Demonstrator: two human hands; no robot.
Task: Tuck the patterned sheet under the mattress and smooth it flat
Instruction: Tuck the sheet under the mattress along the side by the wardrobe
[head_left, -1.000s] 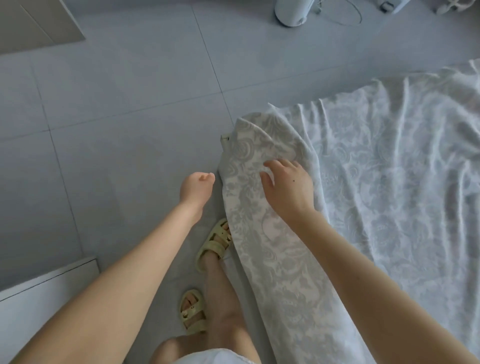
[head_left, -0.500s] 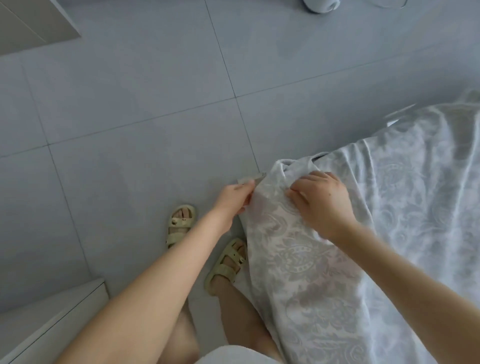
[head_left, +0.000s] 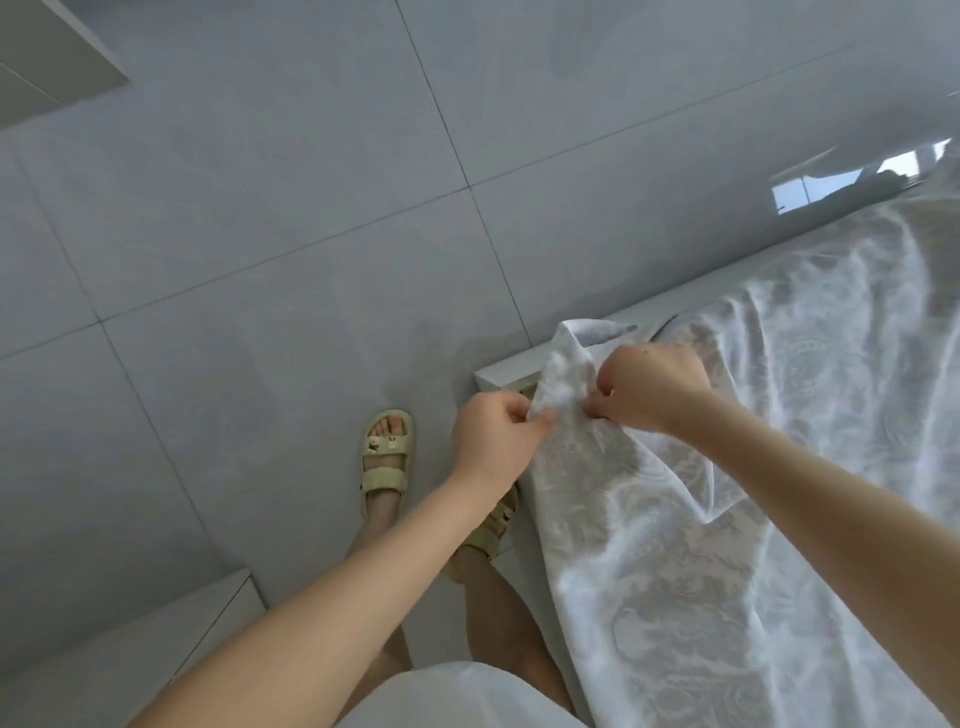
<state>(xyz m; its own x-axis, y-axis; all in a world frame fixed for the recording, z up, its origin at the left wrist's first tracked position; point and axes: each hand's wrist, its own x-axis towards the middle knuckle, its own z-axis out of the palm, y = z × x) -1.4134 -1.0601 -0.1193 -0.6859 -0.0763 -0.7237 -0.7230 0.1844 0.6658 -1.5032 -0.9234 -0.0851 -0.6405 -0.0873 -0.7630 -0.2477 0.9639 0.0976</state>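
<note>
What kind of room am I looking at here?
Probably a bedroom: a patterned sheet is draped over a white bed base, the left hand and right hand grip its corner, and the floor is grey tile.

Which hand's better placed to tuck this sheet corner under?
Probably left. The left hand pinches the sheet corner outside the bed, beside the bed frame corner; the right hand grips it from above the bed.

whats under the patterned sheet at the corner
A white bed corner shows beneath the raised patterned sheet. Everything else under it is covered by the cloth.
</note>
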